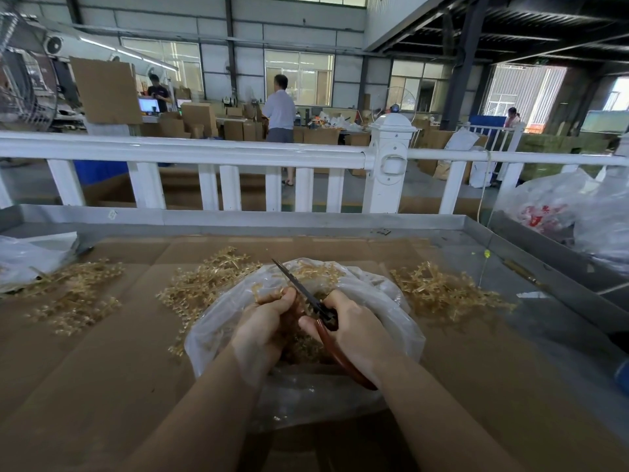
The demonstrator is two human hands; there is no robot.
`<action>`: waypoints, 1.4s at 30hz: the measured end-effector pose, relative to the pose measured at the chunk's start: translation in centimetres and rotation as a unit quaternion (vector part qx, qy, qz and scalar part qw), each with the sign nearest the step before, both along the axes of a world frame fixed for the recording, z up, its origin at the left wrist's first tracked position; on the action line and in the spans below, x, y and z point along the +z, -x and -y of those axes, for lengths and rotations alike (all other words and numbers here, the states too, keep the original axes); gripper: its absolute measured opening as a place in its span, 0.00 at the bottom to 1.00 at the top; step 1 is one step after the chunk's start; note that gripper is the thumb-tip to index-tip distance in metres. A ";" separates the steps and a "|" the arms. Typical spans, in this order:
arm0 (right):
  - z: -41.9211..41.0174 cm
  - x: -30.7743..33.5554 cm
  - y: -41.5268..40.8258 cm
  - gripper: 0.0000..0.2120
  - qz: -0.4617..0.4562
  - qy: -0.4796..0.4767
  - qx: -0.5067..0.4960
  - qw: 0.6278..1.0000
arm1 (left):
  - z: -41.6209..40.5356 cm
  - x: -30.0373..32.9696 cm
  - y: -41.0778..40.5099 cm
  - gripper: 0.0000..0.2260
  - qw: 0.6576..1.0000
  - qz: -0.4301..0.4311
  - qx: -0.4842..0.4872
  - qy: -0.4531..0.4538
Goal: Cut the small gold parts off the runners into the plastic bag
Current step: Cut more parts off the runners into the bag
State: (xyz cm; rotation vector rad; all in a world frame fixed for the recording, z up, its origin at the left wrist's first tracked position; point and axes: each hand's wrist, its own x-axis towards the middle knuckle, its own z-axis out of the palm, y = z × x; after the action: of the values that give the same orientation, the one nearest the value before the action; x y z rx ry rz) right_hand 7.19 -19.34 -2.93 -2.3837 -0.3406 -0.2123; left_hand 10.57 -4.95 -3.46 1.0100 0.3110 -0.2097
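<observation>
Both hands work over the bag: left hand pinches a runner, right hand grips scissors, mid-cutting; next snip needs blades around a part.

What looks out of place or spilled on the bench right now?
Nothing stands out. The right hand grips the scissors over the open plastic bag, the left hand holds a runner, and the gold runner piles lie on the cardboard.

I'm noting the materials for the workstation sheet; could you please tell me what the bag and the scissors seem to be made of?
The bag looks like thin, clear plastic film: glossy, crinkled, see-through. The scissors, gripped by the right hand, seem to have dark metal blades and a smooth reddish-brown handle, probably plastic.
</observation>
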 end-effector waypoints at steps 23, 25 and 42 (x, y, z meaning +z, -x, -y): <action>-0.6 0.9 0.7 0.12 -0.019 -0.019 0.005 1.000 | 0.4 0.0 0.4 0.09 0.998 0.018 0.007 0.055; -0.7 1.0 0.7 0.13 -0.018 -0.019 0.005 1.000 | 0.4 0.0 0.4 0.08 0.998 0.016 0.007 0.064; 0.4 0.9 0.9 0.12 0.017 -0.045 -0.059 0.997 | -0.2 -0.9 -0.1 0.07 0.993 0.032 0.040 0.111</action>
State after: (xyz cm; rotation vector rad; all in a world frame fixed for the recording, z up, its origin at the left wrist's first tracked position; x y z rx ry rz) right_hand 6.27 -19.70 -2.06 -2.3159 -0.2006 -0.3161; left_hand 10.70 -4.78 -4.39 0.7817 0.2634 -0.1353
